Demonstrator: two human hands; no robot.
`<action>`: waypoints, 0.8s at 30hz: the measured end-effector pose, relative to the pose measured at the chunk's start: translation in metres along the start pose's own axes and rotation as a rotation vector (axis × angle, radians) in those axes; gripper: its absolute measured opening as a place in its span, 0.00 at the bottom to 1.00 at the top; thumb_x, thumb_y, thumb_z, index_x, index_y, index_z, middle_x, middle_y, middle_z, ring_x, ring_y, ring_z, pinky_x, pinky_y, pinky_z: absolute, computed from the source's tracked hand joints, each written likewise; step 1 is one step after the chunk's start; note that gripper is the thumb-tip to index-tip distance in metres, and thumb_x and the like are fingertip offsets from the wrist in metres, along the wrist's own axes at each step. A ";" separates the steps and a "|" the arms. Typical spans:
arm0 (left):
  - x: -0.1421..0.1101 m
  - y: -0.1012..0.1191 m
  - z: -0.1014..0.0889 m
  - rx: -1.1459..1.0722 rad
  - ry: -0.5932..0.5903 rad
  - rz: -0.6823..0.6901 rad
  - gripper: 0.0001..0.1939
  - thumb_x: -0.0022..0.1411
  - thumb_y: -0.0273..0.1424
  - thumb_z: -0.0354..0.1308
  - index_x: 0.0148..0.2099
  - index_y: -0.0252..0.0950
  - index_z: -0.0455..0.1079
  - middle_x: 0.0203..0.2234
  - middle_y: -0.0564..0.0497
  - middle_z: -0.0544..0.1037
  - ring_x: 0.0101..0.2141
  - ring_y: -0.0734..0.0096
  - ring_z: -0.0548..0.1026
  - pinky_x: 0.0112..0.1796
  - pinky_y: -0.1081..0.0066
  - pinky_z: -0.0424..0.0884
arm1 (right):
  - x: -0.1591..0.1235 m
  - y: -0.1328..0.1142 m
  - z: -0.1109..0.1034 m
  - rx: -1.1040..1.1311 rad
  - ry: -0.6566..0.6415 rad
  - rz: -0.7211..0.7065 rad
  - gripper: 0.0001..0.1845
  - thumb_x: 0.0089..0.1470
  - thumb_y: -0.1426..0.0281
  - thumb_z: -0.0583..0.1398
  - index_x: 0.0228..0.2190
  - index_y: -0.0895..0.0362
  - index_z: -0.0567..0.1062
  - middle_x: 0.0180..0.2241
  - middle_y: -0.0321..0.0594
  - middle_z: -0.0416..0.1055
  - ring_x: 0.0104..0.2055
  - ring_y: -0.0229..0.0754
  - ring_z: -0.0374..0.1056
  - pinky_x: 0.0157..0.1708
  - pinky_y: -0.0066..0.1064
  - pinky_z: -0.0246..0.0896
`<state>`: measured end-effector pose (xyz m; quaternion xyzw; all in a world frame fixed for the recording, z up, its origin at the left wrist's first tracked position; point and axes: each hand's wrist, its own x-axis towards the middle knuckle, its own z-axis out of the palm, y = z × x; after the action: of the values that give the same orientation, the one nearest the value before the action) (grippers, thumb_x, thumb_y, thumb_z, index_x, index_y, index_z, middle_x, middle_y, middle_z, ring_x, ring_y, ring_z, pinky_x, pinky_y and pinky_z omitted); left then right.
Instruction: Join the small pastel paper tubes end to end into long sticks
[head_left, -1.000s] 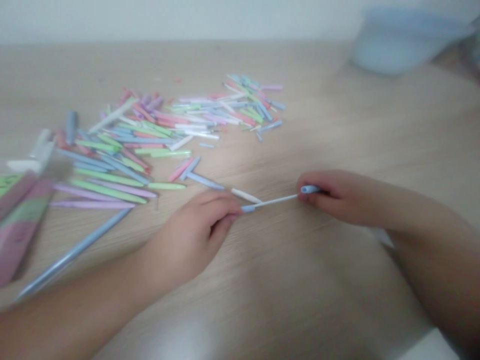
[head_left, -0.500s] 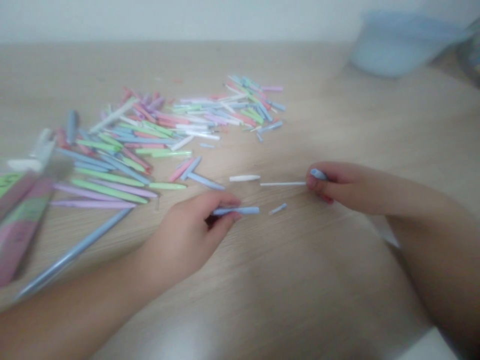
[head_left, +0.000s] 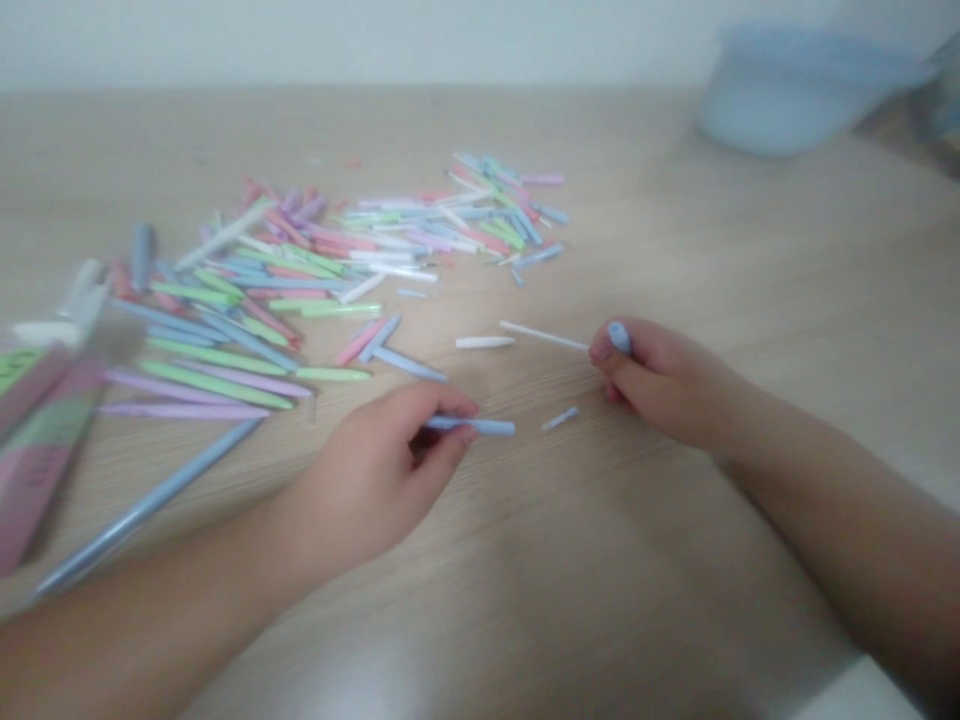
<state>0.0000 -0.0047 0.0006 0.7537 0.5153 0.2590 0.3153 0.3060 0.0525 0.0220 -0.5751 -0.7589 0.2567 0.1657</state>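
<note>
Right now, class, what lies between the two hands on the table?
Between the left hand and right hand, the head view shows a short white tube, a small pale blue piece and a thin white rod reaching the right hand.

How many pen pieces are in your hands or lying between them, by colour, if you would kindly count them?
Blue: 3 (tube in left hand, tip in right hand, stub on the table)
White: 2 (sleeve, rod)
Total: 5

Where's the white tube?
In the head view, the white tube lies on the table, just above the blue tube in the left hand and left of the thin white stick.
</note>
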 end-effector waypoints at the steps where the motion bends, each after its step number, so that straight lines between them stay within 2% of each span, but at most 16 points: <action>1: 0.000 0.000 0.000 -0.011 0.004 -0.004 0.11 0.71 0.41 0.61 0.52 0.45 0.76 0.38 0.53 0.83 0.35 0.64 0.81 0.35 0.66 0.76 | 0.000 -0.002 0.000 -0.028 0.008 -0.019 0.19 0.69 0.55 0.51 0.28 0.50 0.64 0.22 0.36 0.68 0.25 0.45 0.64 0.29 0.39 0.56; 5: -0.001 -0.004 0.003 -0.092 0.028 -0.028 0.12 0.69 0.41 0.64 0.52 0.46 0.75 0.41 0.53 0.84 0.37 0.64 0.82 0.36 0.66 0.77 | 0.001 -0.006 0.000 -0.087 0.006 -0.061 0.19 0.68 0.55 0.51 0.27 0.51 0.63 0.24 0.38 0.67 0.27 0.46 0.63 0.29 0.38 0.53; 9: -0.002 -0.009 0.008 -0.287 0.050 -0.031 0.18 0.67 0.39 0.68 0.56 0.46 0.71 0.46 0.52 0.85 0.43 0.62 0.84 0.41 0.64 0.80 | 0.001 -0.006 0.000 -0.101 -0.020 -0.067 0.19 0.68 0.55 0.51 0.27 0.51 0.63 0.24 0.38 0.67 0.27 0.45 0.63 0.29 0.38 0.52; 13: -0.003 -0.011 0.011 -0.379 0.030 -0.055 0.20 0.65 0.39 0.70 0.56 0.47 0.70 0.46 0.52 0.86 0.43 0.62 0.85 0.41 0.64 0.80 | 0.000 -0.005 0.000 -0.100 -0.027 -0.088 0.19 0.69 0.56 0.51 0.27 0.51 0.64 0.24 0.37 0.67 0.27 0.45 0.63 0.30 0.38 0.52; 18: -0.003 -0.010 0.009 -0.332 0.030 -0.027 0.18 0.65 0.39 0.69 0.55 0.47 0.71 0.45 0.52 0.85 0.41 0.62 0.84 0.40 0.64 0.79 | 0.000 -0.006 -0.001 -0.100 -0.033 -0.093 0.17 0.68 0.57 0.52 0.28 0.51 0.64 0.25 0.37 0.67 0.28 0.46 0.63 0.30 0.38 0.53; 22: -0.002 -0.006 0.003 -0.160 0.045 0.024 0.12 0.69 0.38 0.65 0.53 0.44 0.73 0.42 0.52 0.82 0.38 0.63 0.81 0.36 0.66 0.77 | 0.000 -0.005 0.000 -0.101 -0.028 -0.098 0.17 0.68 0.57 0.52 0.28 0.51 0.65 0.25 0.37 0.67 0.28 0.46 0.62 0.30 0.38 0.53; 24: -0.001 -0.002 0.000 -0.065 0.048 0.095 0.11 0.71 0.35 0.61 0.54 0.43 0.72 0.43 0.51 0.80 0.40 0.63 0.80 0.39 0.66 0.76 | -0.001 -0.005 0.000 -0.099 -0.028 -0.093 0.18 0.68 0.57 0.53 0.28 0.51 0.65 0.25 0.37 0.67 0.28 0.46 0.62 0.30 0.38 0.53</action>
<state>-0.0018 -0.0053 -0.0013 0.7601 0.4779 0.3081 0.3146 0.3018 0.0509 0.0251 -0.5429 -0.7989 0.2188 0.1385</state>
